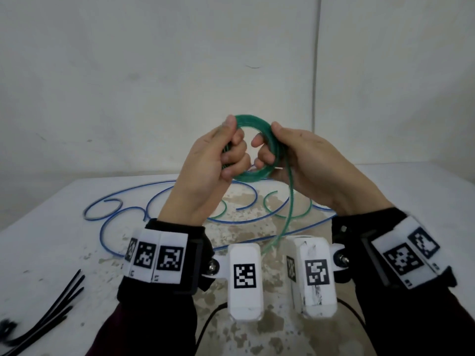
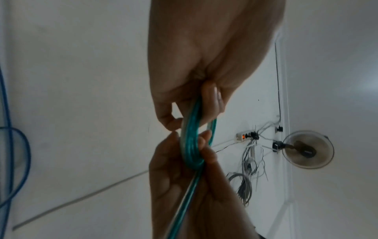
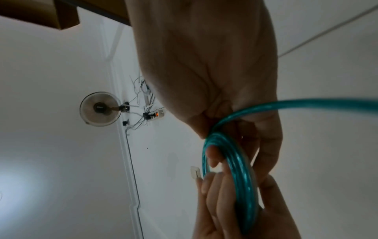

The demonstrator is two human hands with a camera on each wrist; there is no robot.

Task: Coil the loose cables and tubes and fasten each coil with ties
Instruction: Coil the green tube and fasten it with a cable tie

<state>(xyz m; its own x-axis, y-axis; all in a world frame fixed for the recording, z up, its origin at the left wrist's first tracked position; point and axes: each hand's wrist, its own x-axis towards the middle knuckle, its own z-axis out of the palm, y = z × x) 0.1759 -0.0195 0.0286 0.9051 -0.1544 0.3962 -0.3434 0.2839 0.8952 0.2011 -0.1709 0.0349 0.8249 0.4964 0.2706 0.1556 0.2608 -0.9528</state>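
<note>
At far left on the table we see black ties; blue tube lies loose behind. Above it, our left hand and right hand each grip one side of the green coil, its tail hanging free.

Coil between hands above table, ties front-left

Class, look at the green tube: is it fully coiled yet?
Not fully. Both hands grip the green tube as a coil, but a loose tail hangs toward the table.
</note>
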